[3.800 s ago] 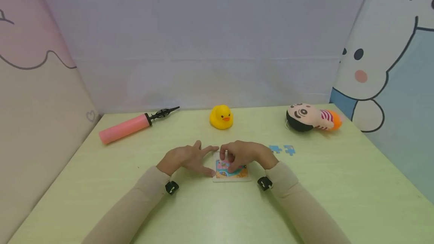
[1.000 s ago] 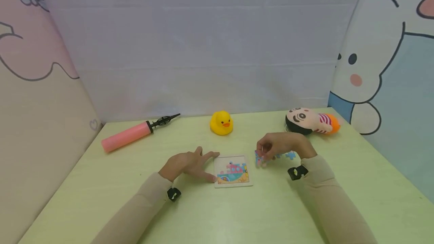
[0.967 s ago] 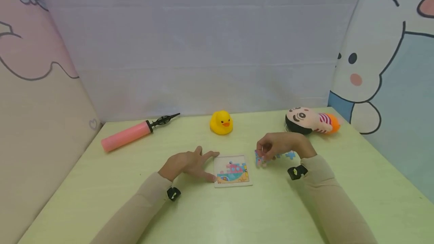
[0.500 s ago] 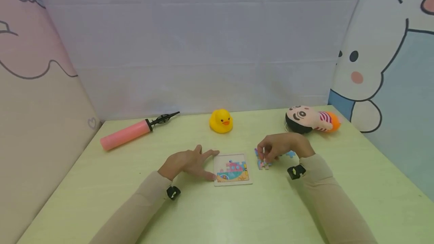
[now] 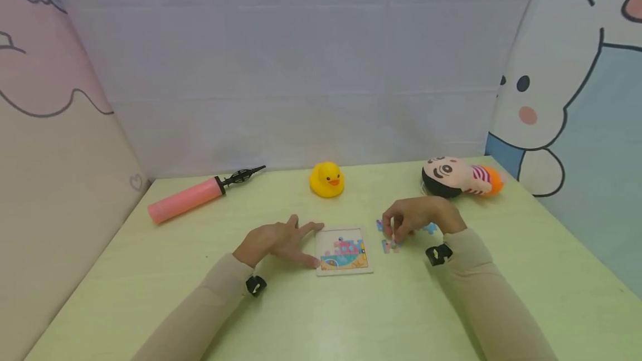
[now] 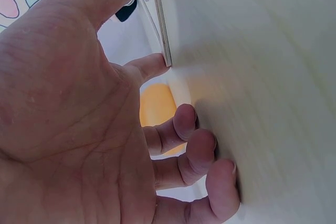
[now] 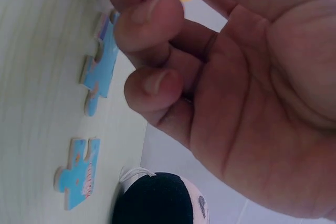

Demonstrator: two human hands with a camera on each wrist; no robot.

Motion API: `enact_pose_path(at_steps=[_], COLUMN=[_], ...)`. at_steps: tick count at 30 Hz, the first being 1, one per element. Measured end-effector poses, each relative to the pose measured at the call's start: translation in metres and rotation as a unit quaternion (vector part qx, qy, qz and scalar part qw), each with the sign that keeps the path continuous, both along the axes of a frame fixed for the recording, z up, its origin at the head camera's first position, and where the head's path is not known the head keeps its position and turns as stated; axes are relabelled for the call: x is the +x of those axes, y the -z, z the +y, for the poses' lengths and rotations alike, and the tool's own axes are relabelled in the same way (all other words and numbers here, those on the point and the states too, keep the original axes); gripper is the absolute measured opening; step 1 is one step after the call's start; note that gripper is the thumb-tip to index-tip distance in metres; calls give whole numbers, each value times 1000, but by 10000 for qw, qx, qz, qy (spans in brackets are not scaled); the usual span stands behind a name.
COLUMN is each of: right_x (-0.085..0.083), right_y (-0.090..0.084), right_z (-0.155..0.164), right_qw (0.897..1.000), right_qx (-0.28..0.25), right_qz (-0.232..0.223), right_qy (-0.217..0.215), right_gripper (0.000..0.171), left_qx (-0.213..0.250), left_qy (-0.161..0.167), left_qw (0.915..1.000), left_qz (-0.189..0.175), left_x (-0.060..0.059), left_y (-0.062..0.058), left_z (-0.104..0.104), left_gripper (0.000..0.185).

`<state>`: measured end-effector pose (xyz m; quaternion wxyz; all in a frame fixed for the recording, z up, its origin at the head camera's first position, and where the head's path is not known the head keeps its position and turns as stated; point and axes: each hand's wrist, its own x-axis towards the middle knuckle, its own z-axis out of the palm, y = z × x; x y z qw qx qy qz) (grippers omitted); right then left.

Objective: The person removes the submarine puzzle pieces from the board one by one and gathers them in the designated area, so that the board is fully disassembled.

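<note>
A square jigsaw puzzle tray (image 5: 328,238) lies mid-table, with a pink and teal picture filling its lower and right part. My left hand (image 5: 281,240) is spread at its left side, index fingertip at the far corner and thumb near the front corner. In the left wrist view the other fingertips rest on the table by the tray's edge (image 6: 162,24). To the right of the tray, my right hand (image 5: 413,216) pinches a puzzle piece (image 5: 393,228), seen nearly edge-on. Another piece (image 5: 390,247) lies just below the fingers. Blue pieces (image 7: 79,174) lie beyond the hand.
At the back stand a yellow rubber duck (image 5: 327,180) and, to its left, a pink hand pump (image 5: 185,203) with a black nozzle. A plush doll (image 5: 446,176) lies at back right. Another loose piece (image 5: 379,225) sits behind the right fingers. Cartoon-printed walls border the table.
My right hand has moved from over the tray to the loose pieces at its right. Most recently it has tilted one piece up between finger and thumb. The left hand has kept its place.
</note>
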<state>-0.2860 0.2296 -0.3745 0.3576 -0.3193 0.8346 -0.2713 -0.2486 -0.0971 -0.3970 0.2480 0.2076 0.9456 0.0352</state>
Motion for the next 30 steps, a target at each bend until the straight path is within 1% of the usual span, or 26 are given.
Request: enact_pose_path(at_steps=[2, 5, 9, 12, 15, 20, 24, 28, 30], right_x=[1, 0, 1, 4, 7, 13, 17, 20, 22], right_y=[-2, -2, 2, 4, 1, -3, 0, 2, 3], right_z=[-1, -3, -10, -17, -26, -42, -52, -62, -67], right_qw=[9999, 9998, 9995, 9991, 9982, 9970, 9954, 9930, 9935], right_qx=[-10, -164, -275, -151, -4, 169, 377, 483, 461], right_qz=[112, 110, 145, 400, 592, 732, 879, 1074, 1035], right_qy=[19, -46, -69, 33, 117, 159, 83, -84, -127], right_gripper=[9, 7, 7, 11, 14, 21, 25, 29, 32], left_qx=[-3, 13, 49, 58, 36, 19, 17, -23, -34], left_qy=[29, 35, 3, -14, 2, -8, -22, -12, -22], left_qw=[10000, 10000, 10000, 9999, 10000, 10000, 10000, 10000, 10000], left_qz=[32, 11, -79, -99, -53, -35, -63, -20, 0], left_x=[-1, -1, 0, 1, 1, 1, 1, 0, 1], left_y=[-1, -2, -1, 0, 0, -1, 0, 0, -1], left_z=[0, 0, 1, 0, 0, 0, 1, 0, 0], left_gripper=[88, 88, 88, 88, 88, 88, 88, 88, 88])
